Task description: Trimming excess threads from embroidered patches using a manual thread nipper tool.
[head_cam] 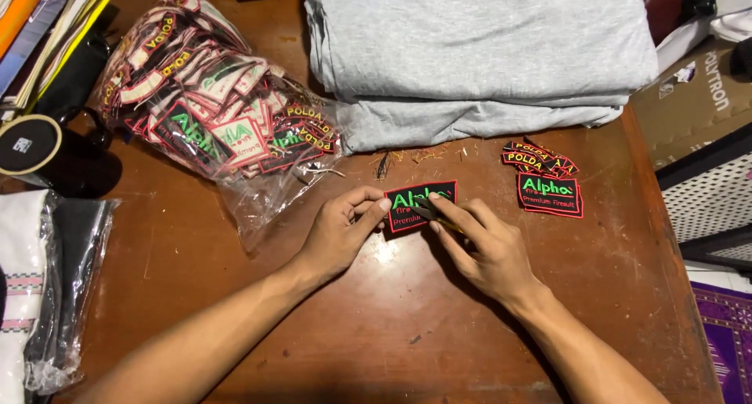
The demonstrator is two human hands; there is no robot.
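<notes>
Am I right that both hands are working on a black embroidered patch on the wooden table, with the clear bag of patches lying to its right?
Not quite: in the head view the clear bag of patches lies to the left of the black embroidered patch. Both the left hand and right hand do work on it on the wooden table.

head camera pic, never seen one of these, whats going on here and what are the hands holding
The one picture comes from a camera on a person's head, looking down at their own bare hands over a brown wooden table. No machine is involved. The left hand pinches the edge of a black embroidered patch with green and red lettering. The right hand presses a small thin tool onto it; its kind is hard to tell. Nearby lie a clear bag of patches, folded grey cloth, a small pile of loose patches and a black mug.
</notes>
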